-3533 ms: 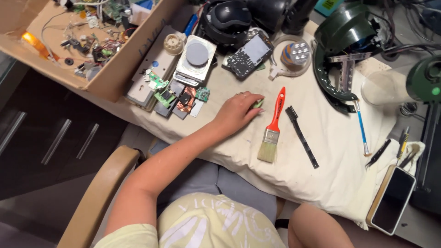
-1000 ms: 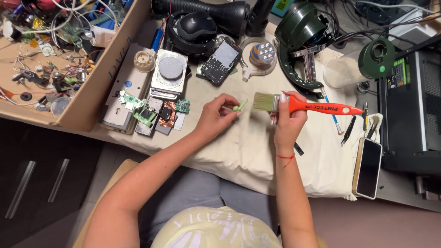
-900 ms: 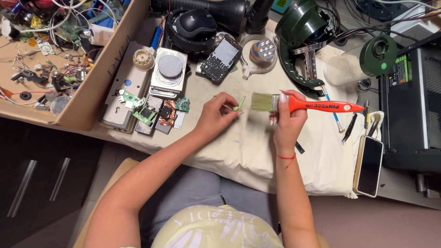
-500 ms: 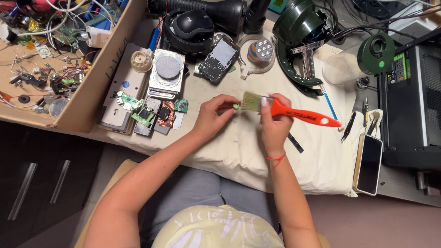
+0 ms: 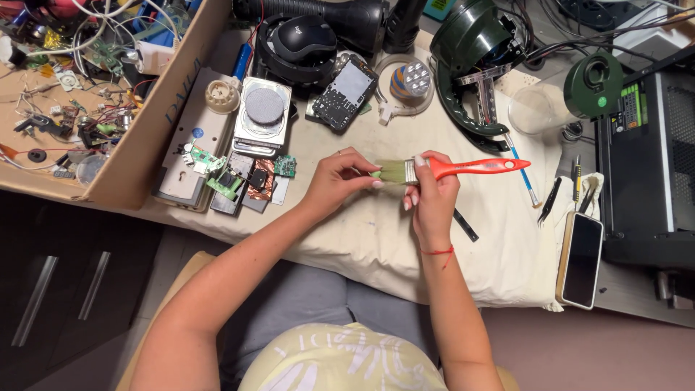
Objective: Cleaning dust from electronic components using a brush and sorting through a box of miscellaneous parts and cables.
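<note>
My right hand (image 5: 433, 195) grips a paintbrush (image 5: 463, 169) with a red handle; the handle points right and the pale bristles point left. My left hand (image 5: 340, 179) pinches a small green part (image 5: 376, 174) between thumb and fingers, and the bristles touch it. Both hands hover over a cream cloth (image 5: 376, 232) that covers the table, in front of my lap.
Left of my hands lie small circuit boards (image 5: 239, 177) and a grey plate (image 5: 195, 145). A cardboard box (image 5: 152, 130) of wires and parts sits far left. A dark green housing (image 5: 478, 51), a black mouse (image 5: 304, 40), a phone (image 5: 583, 250) and a black case (image 5: 651, 159) lie around.
My right hand picked the brush up from the cloth and brought it left to the small part in my left hand. The brush has since levelled out, bristles on the part.
</note>
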